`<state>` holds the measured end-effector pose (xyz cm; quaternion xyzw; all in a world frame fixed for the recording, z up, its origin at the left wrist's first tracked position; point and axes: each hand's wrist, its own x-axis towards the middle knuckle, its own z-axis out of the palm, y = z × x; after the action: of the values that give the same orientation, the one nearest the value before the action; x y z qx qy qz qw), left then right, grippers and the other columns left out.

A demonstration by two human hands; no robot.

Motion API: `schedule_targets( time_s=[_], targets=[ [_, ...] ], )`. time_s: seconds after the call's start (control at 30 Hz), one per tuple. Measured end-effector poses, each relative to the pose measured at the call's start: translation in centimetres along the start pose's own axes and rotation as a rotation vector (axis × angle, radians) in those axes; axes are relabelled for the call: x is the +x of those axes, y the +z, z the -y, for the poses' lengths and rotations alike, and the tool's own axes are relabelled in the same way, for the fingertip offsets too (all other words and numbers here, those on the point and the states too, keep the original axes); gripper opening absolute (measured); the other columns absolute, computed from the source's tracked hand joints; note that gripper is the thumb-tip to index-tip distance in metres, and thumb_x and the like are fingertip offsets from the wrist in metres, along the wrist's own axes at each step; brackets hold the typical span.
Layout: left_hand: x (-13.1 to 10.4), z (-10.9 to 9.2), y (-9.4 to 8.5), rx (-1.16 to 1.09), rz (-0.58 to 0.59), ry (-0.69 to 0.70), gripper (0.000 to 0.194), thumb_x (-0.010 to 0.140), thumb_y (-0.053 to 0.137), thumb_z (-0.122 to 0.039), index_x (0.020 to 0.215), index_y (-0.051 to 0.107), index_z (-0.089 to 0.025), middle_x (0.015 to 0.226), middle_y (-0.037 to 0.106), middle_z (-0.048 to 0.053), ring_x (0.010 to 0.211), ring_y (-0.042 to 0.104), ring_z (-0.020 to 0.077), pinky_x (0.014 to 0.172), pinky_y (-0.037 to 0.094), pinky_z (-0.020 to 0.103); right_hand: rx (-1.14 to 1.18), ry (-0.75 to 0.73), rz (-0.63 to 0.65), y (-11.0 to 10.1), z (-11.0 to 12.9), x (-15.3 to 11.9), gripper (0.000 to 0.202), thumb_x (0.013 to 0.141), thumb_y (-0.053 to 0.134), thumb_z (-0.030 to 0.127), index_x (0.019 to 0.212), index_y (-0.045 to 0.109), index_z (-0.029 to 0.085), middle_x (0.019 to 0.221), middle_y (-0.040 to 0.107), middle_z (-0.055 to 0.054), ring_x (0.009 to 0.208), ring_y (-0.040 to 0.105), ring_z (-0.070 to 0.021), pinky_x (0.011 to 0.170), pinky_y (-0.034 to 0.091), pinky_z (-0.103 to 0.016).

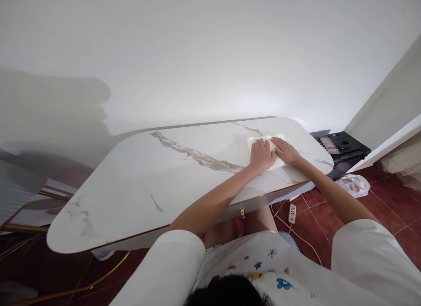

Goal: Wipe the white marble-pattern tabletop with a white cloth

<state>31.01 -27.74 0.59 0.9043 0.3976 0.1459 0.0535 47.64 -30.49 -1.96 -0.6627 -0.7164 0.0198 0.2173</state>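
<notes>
A white folded cloth (278, 162) lies on the marble-patterned tabletop (131, 178), toward its right end. My left hand (262, 154) presses down on the cloth with its fingers bent over it. Close beside it, my right hand (287, 151) rests on the cloth's right part, fingers stretched out and pointing left. The two hands almost meet, with the right thumb by the left hand. Part of the cloth is hidden beneath both palms.
A white wall (197, 55) stands behind the table. A black case (351, 145) is beyond its right end, near a white plastic bag (353, 185) on the red tiled floor (390, 196). Below the front edge are a gold drawer knob (241, 212) and a corded power strip (291, 213).
</notes>
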Motion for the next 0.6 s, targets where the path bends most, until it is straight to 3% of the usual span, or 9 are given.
schedule_targets(
  time_s=[0.23, 0.4, 0.6],
  targets=[
    [-2.8, -1.3, -0.3, 0.022, -0.022, -0.011, 0.056, 0.096, 0.037, -0.035, 0.142, 0.043, -0.004, 0.151, 0.042, 0.022, 0.141, 0.037, 0.0341, 0.117, 0.028, 0.046, -0.012, -0.043, 0.005, -0.5, 1.3, -2.7, 0.056, 0.094, 0.032, 0.031, 0.146, 0.047, 0.016, 0.153, 0.046, -0.008, 0.144, 0.038, -0.0261, 0.121, 0.03, -0.049],
    [-4.7, -2.5, -0.6, 0.036, -0.021, -0.011, 0.055, 0.096, 0.035, -0.033, 0.143, 0.043, -0.004, 0.152, 0.043, 0.021, 0.141, 0.037, 0.0344, 0.116, 0.03, 0.048, -0.026, -0.053, 0.025, -1.1, 2.1, -4.7, 0.058, 0.094, 0.03, 0.032, 0.146, 0.046, 0.011, 0.153, 0.045, -0.011, 0.145, 0.036, -0.0263, 0.122, 0.03, -0.048],
    [-6.1, -4.0, -0.9, 0.046, 0.016, -0.018, 0.058, 0.098, 0.033, -0.034, 0.146, 0.04, -0.002, 0.155, 0.04, 0.019, 0.144, 0.034, 0.0338, 0.119, 0.026, 0.045, -0.016, -0.071, 0.025, -1.8, 2.0, -6.6, 0.057, 0.095, 0.029, 0.035, 0.149, 0.043, 0.019, 0.154, 0.044, -0.006, 0.145, 0.036, -0.027, 0.12, 0.032, -0.053]
  ],
)
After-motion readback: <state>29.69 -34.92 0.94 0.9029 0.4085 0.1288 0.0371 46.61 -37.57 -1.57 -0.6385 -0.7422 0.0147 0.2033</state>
